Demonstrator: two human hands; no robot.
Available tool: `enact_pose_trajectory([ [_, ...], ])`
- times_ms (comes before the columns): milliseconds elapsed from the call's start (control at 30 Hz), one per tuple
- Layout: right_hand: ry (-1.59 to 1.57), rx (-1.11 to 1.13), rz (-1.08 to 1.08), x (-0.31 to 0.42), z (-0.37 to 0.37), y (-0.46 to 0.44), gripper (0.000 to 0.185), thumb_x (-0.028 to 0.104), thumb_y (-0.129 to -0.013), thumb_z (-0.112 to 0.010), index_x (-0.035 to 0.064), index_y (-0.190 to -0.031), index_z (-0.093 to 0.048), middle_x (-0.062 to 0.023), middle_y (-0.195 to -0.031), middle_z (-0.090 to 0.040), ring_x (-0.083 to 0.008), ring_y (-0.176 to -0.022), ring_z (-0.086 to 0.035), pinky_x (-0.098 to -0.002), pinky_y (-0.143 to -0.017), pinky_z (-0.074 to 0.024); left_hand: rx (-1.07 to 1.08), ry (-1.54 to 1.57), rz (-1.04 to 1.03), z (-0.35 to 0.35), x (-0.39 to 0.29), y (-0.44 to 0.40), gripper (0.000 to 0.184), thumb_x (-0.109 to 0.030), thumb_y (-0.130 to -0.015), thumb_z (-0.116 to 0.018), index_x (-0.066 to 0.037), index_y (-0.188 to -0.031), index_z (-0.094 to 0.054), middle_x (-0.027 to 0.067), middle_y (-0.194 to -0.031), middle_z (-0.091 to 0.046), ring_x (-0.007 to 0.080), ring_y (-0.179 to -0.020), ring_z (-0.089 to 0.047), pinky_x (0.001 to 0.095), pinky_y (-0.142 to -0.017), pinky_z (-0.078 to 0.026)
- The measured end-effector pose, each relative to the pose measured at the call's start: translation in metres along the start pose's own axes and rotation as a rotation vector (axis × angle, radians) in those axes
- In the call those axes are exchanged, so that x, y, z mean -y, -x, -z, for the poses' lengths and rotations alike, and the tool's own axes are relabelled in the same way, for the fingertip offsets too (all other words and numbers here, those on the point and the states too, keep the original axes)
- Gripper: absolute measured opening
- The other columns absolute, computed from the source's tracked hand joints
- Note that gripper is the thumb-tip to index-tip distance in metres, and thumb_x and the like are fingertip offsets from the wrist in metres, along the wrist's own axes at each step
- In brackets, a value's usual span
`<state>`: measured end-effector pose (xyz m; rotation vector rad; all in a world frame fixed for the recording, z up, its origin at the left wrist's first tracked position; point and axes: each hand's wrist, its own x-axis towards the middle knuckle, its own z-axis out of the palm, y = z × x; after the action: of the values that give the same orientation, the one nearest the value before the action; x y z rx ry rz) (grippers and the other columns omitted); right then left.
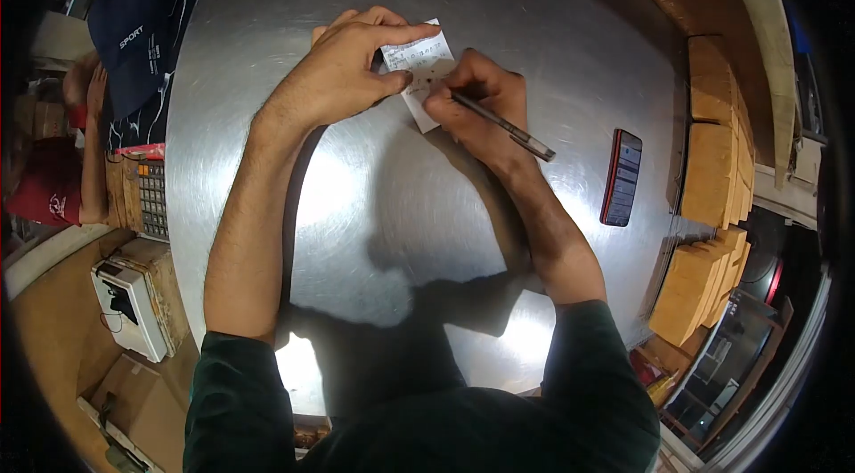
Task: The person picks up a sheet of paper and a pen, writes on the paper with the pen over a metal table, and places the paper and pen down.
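A small white paper slip (431, 120) with printed and handwritten marks lies on the metal tabletop (356, 206). My left hand (352, 63) holds it down, the forefinger stretched across its top edge and the thumb pressed on its left side. The other left fingers are curled and partly hidden. In my right hand (485, 108) a dark pen (508, 126) is pinched between closed fingers, which lie over the slip's right side. The pen's tip is hidden behind the fingers.
A red-edged phone (622, 177) lies to the right, its screen lit. Yellow-orange boxes (708, 172) line the right edge. At left are a dark cap (134, 32), a calculator (153, 197), a white device (129, 308), and another person's arm (93, 148).
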<state>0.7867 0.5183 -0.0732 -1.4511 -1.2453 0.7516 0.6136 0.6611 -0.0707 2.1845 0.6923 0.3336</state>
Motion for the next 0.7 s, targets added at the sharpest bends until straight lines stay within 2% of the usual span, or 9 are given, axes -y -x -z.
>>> enact_pose_trajectory([
  [100,-0.12,-0.06,-0.07,-0.001,0.0,-0.001,0.016,-0.004,-0.088,-0.075,0.0035,-0.09,-0.061,-0.0049,-0.074,-0.067,-0.0103,-0.058,-0.055,-0.0233,-0.059,-0.0471,-0.007,0.018,0.009,0.001,0.0,0.001,0.055,-0.008,-0.089,-0.078,-0.024,-0.142,-0.074,0.0035,-0.13,-0.069,0.0202,-0.121,-0.062,0.046,-0.12,-0.034],
  [233,-0.217,-0.178,-0.012,0.002,-0.01,-0.011,0.015,0.002,-0.089,-0.077,0.0048,-0.086,-0.062,-0.0002,-0.063,-0.061,-0.0082,-0.057,-0.053,-0.0232,-0.056,-0.0444,-0.001,-0.037,0.003,0.003,-0.003,0.001,0.054,-0.008,-0.089,-0.079,-0.024,-0.141,-0.074,0.0036,-0.13,-0.07,0.0205,-0.121,-0.062,0.0462,-0.12,-0.034],
  [433,-0.181,-0.025,-0.03,-0.005,0.003,-0.003,0.016,-0.007,-0.085,-0.073,0.0024,-0.092,-0.062,-0.0045,-0.073,-0.067,-0.0095,-0.055,-0.054,-0.0235,-0.055,-0.046,-0.023,-0.051,-0.017,0.0,0.001,-0.001,0.054,-0.009,-0.089,-0.079,-0.023,-0.142,-0.074,0.0041,-0.131,-0.07,0.021,-0.122,-0.063,0.0469,-0.119,-0.035],
  [567,0.253,0.022,0.211,0.014,0.001,-0.006,0.016,-0.004,-0.082,-0.075,0.0051,-0.083,-0.062,0.0,-0.067,-0.063,-0.0082,-0.055,-0.049,-0.0227,-0.055,-0.0416,-0.01,-0.074,-0.006,0.002,-0.001,0.0,0.055,-0.009,-0.089,-0.08,-0.023,-0.142,-0.073,0.0048,-0.13,-0.07,0.0226,-0.122,-0.064,0.0476,-0.118,-0.037],
  [700,0.107,0.039,0.118,0.011,0.001,-0.008,0.018,-0.001,-0.08,-0.077,0.0066,-0.077,-0.061,0.0023,-0.064,-0.059,-0.0075,-0.055,-0.046,-0.0223,-0.055,-0.0387,-0.012,-0.017,-0.01,-0.001,0.006,-0.002,0.055,-0.009,-0.089,-0.08,-0.023,-0.142,-0.074,0.0051,-0.13,-0.07,0.0233,-0.121,-0.064,0.0479,-0.118,-0.037],
])
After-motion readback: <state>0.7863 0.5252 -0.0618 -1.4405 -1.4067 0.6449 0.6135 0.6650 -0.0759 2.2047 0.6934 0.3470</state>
